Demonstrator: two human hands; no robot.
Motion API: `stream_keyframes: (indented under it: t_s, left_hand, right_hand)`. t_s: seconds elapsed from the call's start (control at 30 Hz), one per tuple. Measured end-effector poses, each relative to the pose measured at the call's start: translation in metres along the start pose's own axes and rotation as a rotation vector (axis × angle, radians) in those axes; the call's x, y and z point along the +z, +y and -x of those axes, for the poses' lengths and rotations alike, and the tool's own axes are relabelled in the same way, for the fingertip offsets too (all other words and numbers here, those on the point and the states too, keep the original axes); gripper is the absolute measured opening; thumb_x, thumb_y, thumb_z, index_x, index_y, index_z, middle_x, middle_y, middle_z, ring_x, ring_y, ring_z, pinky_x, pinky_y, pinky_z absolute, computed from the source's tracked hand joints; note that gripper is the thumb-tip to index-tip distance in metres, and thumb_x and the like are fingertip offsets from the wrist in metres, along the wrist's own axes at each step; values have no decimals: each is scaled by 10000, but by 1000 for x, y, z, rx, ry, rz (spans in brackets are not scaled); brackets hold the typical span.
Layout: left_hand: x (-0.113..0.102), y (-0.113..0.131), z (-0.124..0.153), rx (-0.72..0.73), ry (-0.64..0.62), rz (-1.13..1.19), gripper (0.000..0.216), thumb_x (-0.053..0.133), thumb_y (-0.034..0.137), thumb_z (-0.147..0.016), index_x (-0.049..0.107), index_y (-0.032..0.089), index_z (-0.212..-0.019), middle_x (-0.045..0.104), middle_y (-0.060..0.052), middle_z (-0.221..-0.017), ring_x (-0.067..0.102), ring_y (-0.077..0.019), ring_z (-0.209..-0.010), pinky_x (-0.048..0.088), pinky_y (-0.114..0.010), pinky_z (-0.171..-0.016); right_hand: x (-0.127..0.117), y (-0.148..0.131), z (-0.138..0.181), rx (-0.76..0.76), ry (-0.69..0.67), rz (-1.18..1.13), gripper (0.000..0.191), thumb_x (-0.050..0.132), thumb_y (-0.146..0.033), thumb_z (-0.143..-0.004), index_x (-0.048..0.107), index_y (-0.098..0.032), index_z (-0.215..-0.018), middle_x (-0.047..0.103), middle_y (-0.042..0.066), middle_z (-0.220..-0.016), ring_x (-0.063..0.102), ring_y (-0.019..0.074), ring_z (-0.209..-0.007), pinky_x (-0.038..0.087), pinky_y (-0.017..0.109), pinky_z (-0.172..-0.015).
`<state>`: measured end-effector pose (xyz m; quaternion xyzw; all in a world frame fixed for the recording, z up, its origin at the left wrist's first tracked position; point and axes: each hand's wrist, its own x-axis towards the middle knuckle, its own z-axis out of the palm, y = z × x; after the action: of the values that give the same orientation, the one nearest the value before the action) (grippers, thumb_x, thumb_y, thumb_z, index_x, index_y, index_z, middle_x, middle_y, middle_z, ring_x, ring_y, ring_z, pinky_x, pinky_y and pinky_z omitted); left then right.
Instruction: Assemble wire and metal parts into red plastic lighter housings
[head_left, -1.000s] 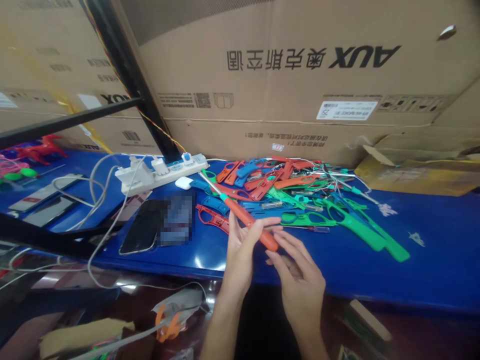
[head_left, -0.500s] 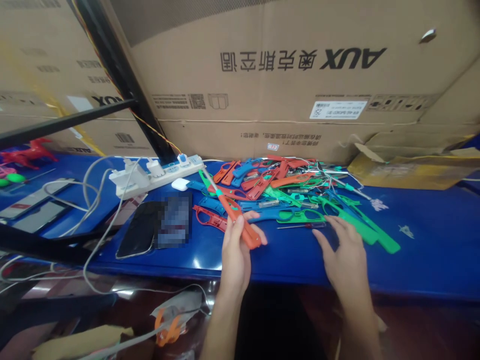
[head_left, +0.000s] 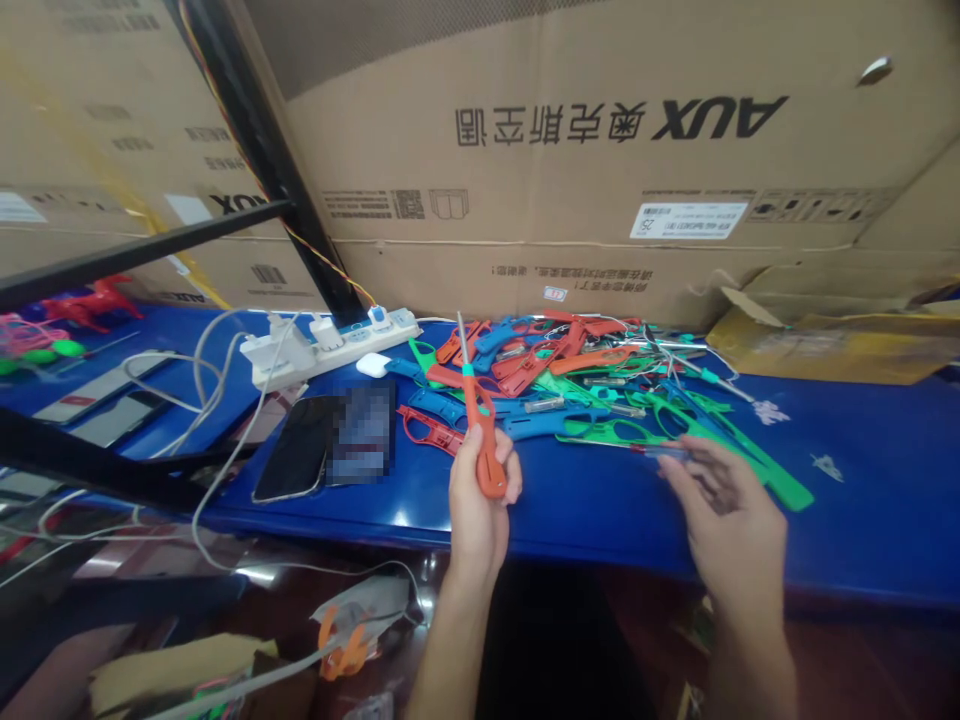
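Note:
My left hand (head_left: pixel 476 500) is closed around the orange handle of a long-nosed lighter (head_left: pixel 489 440), whose thin metal tube points up and away. Further right, my right hand (head_left: pixel 731 510) pinches the clear handle of a small screwdriver (head_left: pixel 664 451) between thumb and fingers. The screwdriver's thin shaft points left, just in front of the pile. Behind both hands lies a heap of lighter shells in red, blue, green and orange, among them a blue shell (head_left: pixel 547 425) and a green shell (head_left: pixel 776 475). Clear tubes and metal rods are mixed in.
A white power strip (head_left: pixel 337 350) with plugs and a black phone (head_left: pixel 292 450) lie to the left, near a black shelf frame (head_left: pixel 307 200). Large cardboard boxes (head_left: pixel 555 190) stand behind the blue table (head_left: pixel 585 515). An opened carton (head_left: pixel 847 340) sits at the back right.
My right hand has closed on the screwdriver's handle, which lay in front of the pile. The lighter in my left hand has turned more upright. The view has shifted slightly left.

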<state>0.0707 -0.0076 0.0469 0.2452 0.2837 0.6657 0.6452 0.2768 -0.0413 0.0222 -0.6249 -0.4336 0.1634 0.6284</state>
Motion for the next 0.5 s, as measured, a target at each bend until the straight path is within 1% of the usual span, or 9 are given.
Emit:
stream_keyframes:
  t_s: [0.07,0.1,0.13,0.17,0.2,0.27,0.33,0.4,0.5]
  left_hand:
    - [0,0,0,5,5,3,306,543,379,-965,460,179,-749,427,46,-685,368,-36,-412,278,-193,-423]
    - [0,0,0,6,8,6,303,542,379,-963,462,179,-751,429,46,-685,371,-38,-414,276,-194,-423]
    - [0,0,-1,7,10,13,297,549,381,-958,464,179,-756,430,47,-687,371,-38,-416,275,-193,-422]
    - [0,0,-1,6,10,22,292,560,383,-950,465,180,-763,431,49,-691,368,-37,-417,274,-192,-420]
    - [-1,0,-1,2,10,32,284,575,384,-940,467,182,-772,431,51,-695,362,-36,-417,273,-190,-417]
    - [-2,-1,-2,-7,11,54,267,602,384,-922,472,185,-799,427,56,-700,346,-34,-414,263,-188,-405]
    - [-2,-1,-2,-14,23,72,258,621,381,-910,475,188,-824,423,59,-702,334,-33,-414,247,-183,-391]
    - [-3,-2,-3,-15,48,84,253,637,376,-904,483,186,-840,422,58,-707,336,-32,-421,236,-173,-382]
    - [-2,-2,-3,-14,77,76,257,642,365,-906,487,177,-825,426,55,-715,334,-26,-422,219,-164,-372]
  right_hand:
    - [12,-16,3,-33,28,-133,507,773,-423,-830,638,-255,-1288,666,54,-1075,652,175,-821,547,336,-710]
    - [19,-25,5,-56,45,-152,430,743,-411,-865,656,-248,-1253,648,57,-1094,639,151,-773,542,322,-689]
    - [28,-34,6,-80,43,-163,319,711,-401,-898,683,-233,-1168,634,64,-1122,628,130,-733,540,313,-676]
    - [37,-43,8,-101,53,-207,230,679,-397,-927,680,-223,-1078,628,65,-1137,619,113,-694,531,299,-644]
    - [47,-50,11,-110,63,-293,191,651,-401,-949,642,-223,-1019,631,61,-1140,616,103,-656,510,278,-581]
    - [65,-61,19,-66,39,-483,188,567,-431,-999,526,-247,-1004,671,40,-1046,608,103,-574,434,240,-457]
    - [81,-67,29,5,29,-595,190,489,-451,-1035,453,-267,-1007,669,-10,-843,560,98,-471,396,224,-404]
    - [93,-68,41,51,42,-658,182,451,-448,-1051,441,-272,-1006,616,-51,-718,512,91,-411,397,219,-387]
    - [100,-66,54,56,90,-705,164,438,-426,-1062,456,-270,-1015,599,-64,-698,507,86,-404,417,214,-389]
